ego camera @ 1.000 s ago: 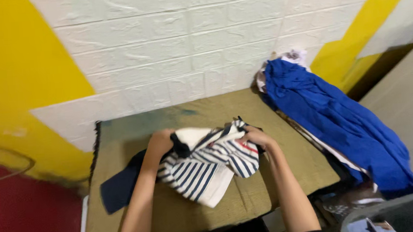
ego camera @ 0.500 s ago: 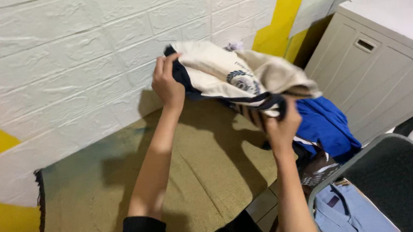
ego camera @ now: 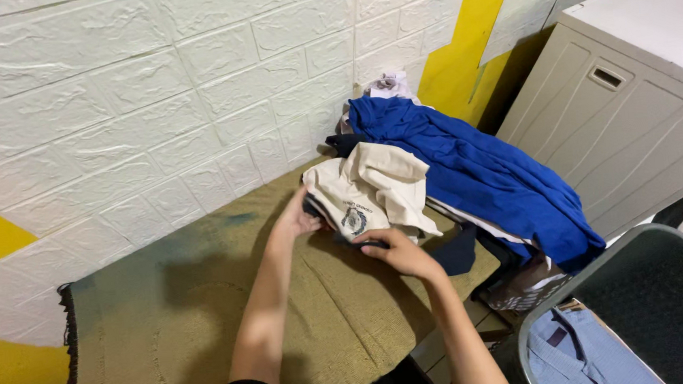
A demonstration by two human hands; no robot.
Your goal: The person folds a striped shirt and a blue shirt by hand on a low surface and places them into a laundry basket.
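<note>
Your cream garment (ego camera: 374, 189), up in the air against the wall half a second ago, is now down on the pile at the right end of the worktop (ego camera: 206, 324), folded and resting against the blue garment (ego camera: 470, 174); a second back it was a loose striped bundle mid-worktop, so the fold looks done and this reads as the set-down; your left hand (ego camera: 299, 217) is closed on its near-left edge, thumb on top, fingers tucked beneath; your right hand (ego camera: 395, 249) is clamped on the dark front hem, fingers curled under; count with me: one cream garment in hand, one blue one draped over the heap, a few more layers beneath I can't separate; one grey cabinet (ego camera: 635, 104) right; one dark basket (ego camera: 651, 306) holding one light-blue shirt (ego camera: 573, 352).
</note>
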